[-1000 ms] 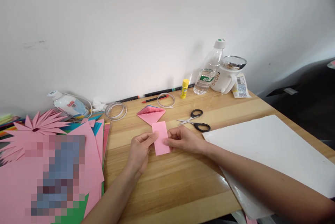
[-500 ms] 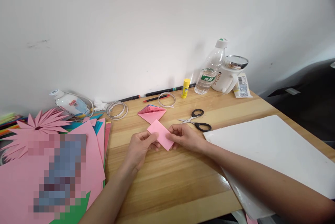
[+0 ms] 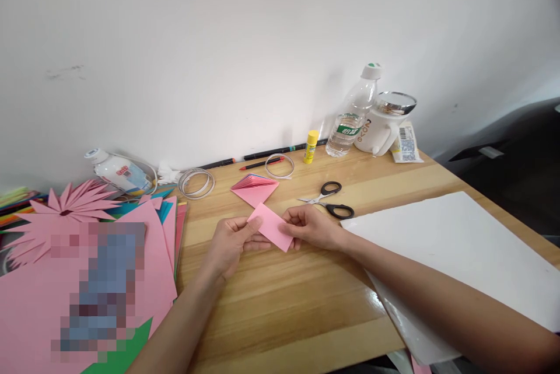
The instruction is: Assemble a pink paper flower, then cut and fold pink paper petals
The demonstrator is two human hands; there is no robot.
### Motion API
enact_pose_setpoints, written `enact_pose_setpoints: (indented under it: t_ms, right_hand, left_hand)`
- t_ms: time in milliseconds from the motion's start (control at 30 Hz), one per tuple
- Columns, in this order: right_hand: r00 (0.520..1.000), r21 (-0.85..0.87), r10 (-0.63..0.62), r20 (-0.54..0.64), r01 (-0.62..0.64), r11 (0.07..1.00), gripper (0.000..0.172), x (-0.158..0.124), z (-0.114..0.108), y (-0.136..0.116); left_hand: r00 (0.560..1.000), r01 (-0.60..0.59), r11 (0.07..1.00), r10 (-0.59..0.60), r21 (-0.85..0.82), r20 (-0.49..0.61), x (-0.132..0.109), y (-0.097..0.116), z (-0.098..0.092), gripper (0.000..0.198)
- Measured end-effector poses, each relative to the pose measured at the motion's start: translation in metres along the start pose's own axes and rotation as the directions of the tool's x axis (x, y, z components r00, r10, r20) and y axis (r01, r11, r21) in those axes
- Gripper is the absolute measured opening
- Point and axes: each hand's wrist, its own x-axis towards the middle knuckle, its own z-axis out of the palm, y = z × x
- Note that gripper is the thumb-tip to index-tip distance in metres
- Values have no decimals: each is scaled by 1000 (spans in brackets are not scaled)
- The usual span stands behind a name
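Both my hands hold a small pink paper rectangle just above the wooden table. My left hand pinches its left corner with thumb and fingers. My right hand grips its right edge, fingers curled. The paper lies tilted, one corner pointing down to the right. Just behind it a stack of folded pink paper pieces lies on the table. Black-handled scissors rest to the right of my right hand.
Coloured paper sheets and a pink paper flower fill the left. A white sheet covers the right. Along the wall stand a glue stick, water bottle, white mug, tape rings, pens and a lying bottle.
The pink rectangle has been turned from upright to a slant between my hands. Both hands stayed on it and shifted only slightly.
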Motion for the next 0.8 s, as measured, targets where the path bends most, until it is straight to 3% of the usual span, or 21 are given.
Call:
enact_pose_setpoints:
  t_ms: [333,800]
  right_hand:
    - [1000,65,6,-8,-5,998,39,1,-2,1]
    - [999,100,23,-27,-21,995,39,1,-3,0]
  left_hand:
    - [998,-21,997,17,-74,-54,1,0,2,26]
    - [999,-15,998,13,-59,-41,1,-1,0,27]
